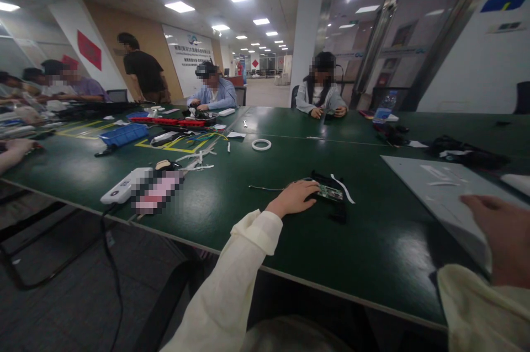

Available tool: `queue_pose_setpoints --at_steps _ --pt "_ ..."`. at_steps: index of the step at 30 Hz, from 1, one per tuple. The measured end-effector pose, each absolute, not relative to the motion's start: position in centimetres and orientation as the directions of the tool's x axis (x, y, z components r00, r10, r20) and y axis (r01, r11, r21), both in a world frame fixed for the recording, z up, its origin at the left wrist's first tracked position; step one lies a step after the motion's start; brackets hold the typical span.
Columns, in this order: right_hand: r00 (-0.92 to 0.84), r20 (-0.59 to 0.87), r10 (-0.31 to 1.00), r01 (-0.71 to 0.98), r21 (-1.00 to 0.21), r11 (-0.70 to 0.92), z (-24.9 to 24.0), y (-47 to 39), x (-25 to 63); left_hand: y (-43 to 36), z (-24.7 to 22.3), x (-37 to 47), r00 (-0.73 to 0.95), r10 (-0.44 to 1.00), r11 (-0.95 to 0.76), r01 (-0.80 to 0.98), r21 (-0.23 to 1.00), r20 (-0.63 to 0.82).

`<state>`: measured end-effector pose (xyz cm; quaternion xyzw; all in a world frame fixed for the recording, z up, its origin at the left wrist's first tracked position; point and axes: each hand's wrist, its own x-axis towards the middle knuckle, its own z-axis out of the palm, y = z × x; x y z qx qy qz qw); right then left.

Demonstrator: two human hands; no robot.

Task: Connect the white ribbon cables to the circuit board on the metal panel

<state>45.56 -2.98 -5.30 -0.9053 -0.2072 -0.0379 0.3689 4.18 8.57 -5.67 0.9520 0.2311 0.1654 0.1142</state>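
Observation:
My left hand [293, 197] lies on the green table [232, 192], its fingers stretched out and their tips touching a small green circuit board [331, 192]. Black plastic parts [338, 213] surround the board, and a thin cable [265, 188] runs out to the left from under the hand. A white strip [343, 188] curves beside the board's right end. At the far right, my right hand [503, 236] is smeared by motion over a grey sheet [414, 186]. White strips [445, 175] lie on that sheet. Whether the right fingers hold anything is unclear.
A white tape roll [261, 144] lies beyond my left hand. To the left are a white power bank [126, 186], a blurred pink item [157, 192] and a blue tray [123, 134]. A bottle [385, 106] stands at back right. Two people sit across the table.

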Motion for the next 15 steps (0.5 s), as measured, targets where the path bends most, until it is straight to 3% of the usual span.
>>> queue_pose_setpoints --at_steps 3,5,7,9,11,13,15 --pt "0.756 0.275 0.594 0.535 -0.783 -0.318 -3.1 -1.3 38.8 8.6 -5.7 4.2 0.840 0.474 -0.869 0.397 0.296 0.265" --pt "0.582 0.166 0.796 0.332 -0.942 -0.047 -2.0 -0.1 33.3 8.6 -5.7 4.3 0.837 0.479 -0.867 0.404 0.293 0.264" --pt "0.320 0.098 0.942 0.242 -0.970 0.019 -1.2 0.8 28.0 8.6 -5.7 4.3 0.832 0.477 -0.870 0.400 0.288 0.283" --pt "0.032 0.062 0.998 0.324 -0.945 0.048 -0.9 1.5 23.4 8.6 -5.8 4.4 0.831 0.461 -0.879 0.377 0.293 0.312" --pt "-0.122 0.059 0.991 0.398 -0.912 0.103 -1.0 1.9 19.9 8.7 -6.0 4.4 0.839 0.448 -0.880 0.352 0.319 0.310" --pt "-0.175 0.060 0.983 0.469 -0.872 0.137 -1.6 2.0 17.5 8.9 -6.4 4.4 0.841 0.457 -0.869 0.352 0.349 0.290" --pt "-0.144 0.104 0.984 0.634 -0.754 0.173 -2.5 2.0 15.9 9.2 -6.7 4.5 0.840 0.454 -0.871 0.349 0.345 0.298"
